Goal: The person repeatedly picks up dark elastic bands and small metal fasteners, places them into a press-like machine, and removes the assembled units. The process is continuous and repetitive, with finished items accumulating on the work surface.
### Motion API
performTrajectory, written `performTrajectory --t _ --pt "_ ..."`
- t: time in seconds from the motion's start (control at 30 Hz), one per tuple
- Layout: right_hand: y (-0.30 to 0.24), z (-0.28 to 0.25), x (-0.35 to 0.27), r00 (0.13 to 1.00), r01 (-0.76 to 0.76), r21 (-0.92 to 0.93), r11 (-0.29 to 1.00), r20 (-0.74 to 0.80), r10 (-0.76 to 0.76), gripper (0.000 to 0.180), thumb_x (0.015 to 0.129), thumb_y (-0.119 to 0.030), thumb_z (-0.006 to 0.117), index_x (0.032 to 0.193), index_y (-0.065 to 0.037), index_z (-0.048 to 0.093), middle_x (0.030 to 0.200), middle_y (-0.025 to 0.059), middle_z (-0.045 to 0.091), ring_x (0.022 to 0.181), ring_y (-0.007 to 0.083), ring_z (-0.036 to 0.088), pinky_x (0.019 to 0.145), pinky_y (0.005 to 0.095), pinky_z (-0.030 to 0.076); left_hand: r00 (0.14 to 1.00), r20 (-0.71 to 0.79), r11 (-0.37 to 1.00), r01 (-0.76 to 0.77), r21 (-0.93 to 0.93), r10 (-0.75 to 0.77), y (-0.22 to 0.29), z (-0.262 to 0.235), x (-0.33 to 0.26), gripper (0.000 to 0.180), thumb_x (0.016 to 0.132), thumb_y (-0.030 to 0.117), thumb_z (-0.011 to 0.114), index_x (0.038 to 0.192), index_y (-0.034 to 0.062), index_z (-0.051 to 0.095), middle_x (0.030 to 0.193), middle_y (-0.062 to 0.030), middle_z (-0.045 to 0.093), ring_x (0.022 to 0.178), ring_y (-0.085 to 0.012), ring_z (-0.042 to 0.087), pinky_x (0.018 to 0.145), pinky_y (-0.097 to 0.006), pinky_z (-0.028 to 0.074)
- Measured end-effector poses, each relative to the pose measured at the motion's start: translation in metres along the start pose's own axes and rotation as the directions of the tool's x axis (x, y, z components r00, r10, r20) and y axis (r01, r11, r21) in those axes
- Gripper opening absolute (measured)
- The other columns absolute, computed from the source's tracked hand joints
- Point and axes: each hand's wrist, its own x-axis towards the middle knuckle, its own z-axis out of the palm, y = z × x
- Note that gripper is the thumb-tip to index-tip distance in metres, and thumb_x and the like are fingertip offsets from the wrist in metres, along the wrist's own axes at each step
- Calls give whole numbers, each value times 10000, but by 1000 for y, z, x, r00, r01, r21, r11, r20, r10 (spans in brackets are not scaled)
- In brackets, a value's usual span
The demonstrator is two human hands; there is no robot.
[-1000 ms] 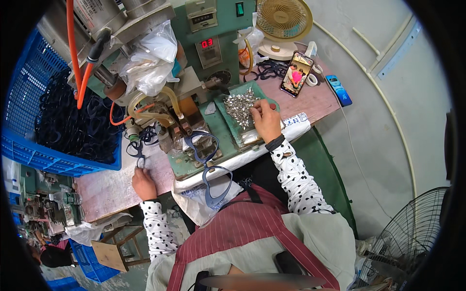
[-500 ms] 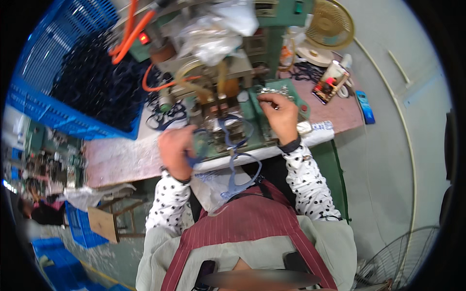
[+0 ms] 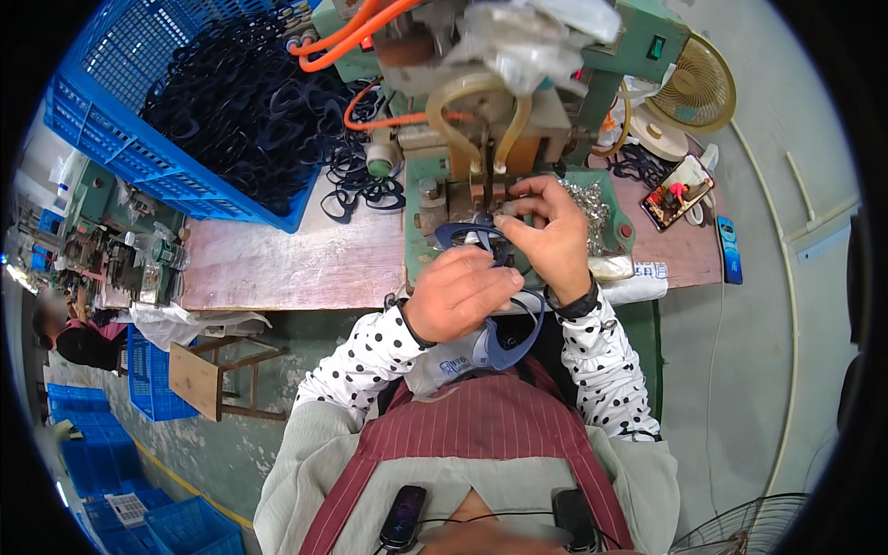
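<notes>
A blue eyeglass frame point(image 3: 504, 356) hangs from the machine's front edge, one rim up by the press and the other over my lap. My left hand point(image 3: 462, 291) is closed on it just below the press, fingers stretched across the frame. My right hand point(image 3: 552, 236) comes in from the right, thumb and forefinger drawn together against the press tip point(image 3: 486, 190). Whatever lies between those fingertips is too small to make out. Right behind that hand, shiny small metal parts point(image 3: 587, 208) lie heaped in a green tray on the machine.
At the left, a blue crate point(image 3: 176, 157) holds a pile of dark frames, with several loose ones point(image 3: 356, 190) beside it. Orange hoses point(image 3: 361, 37) cross above. A phone point(image 3: 680, 192), a blue pack point(image 3: 730, 250) and a fan point(image 3: 698, 83) are at the right. A wooden stool point(image 3: 199, 381) stands lower left.
My left hand has moved right onto the frame at the press. My right hand has left the metal parts and come to the press tip. The whole view has shifted.
</notes>
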Motion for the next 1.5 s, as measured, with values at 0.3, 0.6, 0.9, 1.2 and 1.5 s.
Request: performTrajectory --t 0.3,0.6,0.9,1.2,1.5 --pt "5 9 3 1000 -11 171 985 -1 11 502 747 7 724 1174 10 460 820 52 641 725 78 569 623 219 456 989 30 985 -139 -103 142 7 -6 7 341 822 105 679 1139 4 605 1116 -147 660 929 -287 653 878 -427 519" --pt "134 -103 12 948 -69 -565 822 -294 -122 304 799 -142 697 1085 -58 635 783 110 690 700 254 658 647 342 498 991 90 965 -78 -249 103 -14 13 1 359 823 44 621 1176 -10 590 1191 -150 617 1028 -276 614 927 -433 497" --pt "138 -91 2 951 114 -829 548 -68 -302 137 738 -171 735 852 -98 708 1089 78 652 1068 311 538 912 453 383 989 102 974 -83 -211 106 -12 8 2 350 843 69 647 1183 6 593 1204 -142 629 1025 -247 630 928 -420 502" --pt "138 -91 -3 899 116 -711 694 -222 -378 96 810 -171 698 843 -81 711 842 61 674 885 255 583 832 377 416 984 -147 944 144 297 -104 -97 -31 -60 246 735 86 656 978 68 619 1023 -102 625 880 -292 598 740 -418 454" --pt "151 -98 -1 921 -83 -659 748 -338 -196 139 873 -170 632 956 -62 658 939 107 650 908 284 566 828 386 403 323 -24 135 460 878 -946 -275 -54 -113 379 921 228 504 1246 392 608 1511 -50 336 1374 -379 280 1042 -679 198"
